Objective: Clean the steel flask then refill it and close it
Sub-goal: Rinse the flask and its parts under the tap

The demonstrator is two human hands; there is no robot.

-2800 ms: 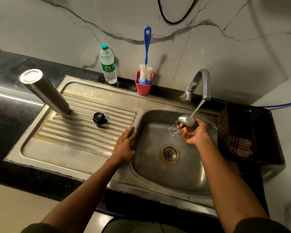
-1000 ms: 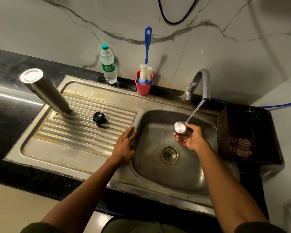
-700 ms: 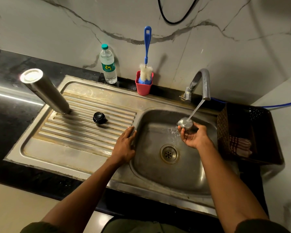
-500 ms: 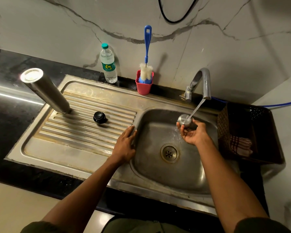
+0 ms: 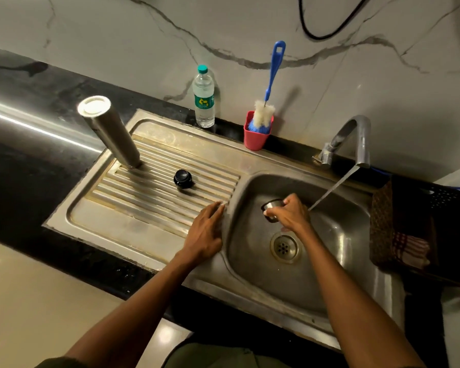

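The steel flask (image 5: 109, 128) stands upside down at the back left of the ribbed drainboard (image 5: 133, 208). Its black inner stopper (image 5: 182, 178) sits on the ribs to the right of it. My right hand (image 5: 290, 213) grips the small steel cap (image 5: 272, 204) over the sink basin (image 5: 329, 261), tipped with its mouth facing left, just left of the water stream (image 5: 335, 185). My left hand (image 5: 206, 232) rests flat on the sink's rim between drainboard and basin, fingers straight.
The tap (image 5: 356, 136) runs at the back right. A red cup (image 5: 256, 135) with a blue bottle brush (image 5: 272, 73) and a plastic water bottle (image 5: 203, 98) stand by the wall. A dark basket (image 5: 414, 229) with a checked cloth sits right of the basin.
My right hand has pulled the cap left and down out of the stream and turned it over, palm now facing down. My left hand has stayed on the rim.
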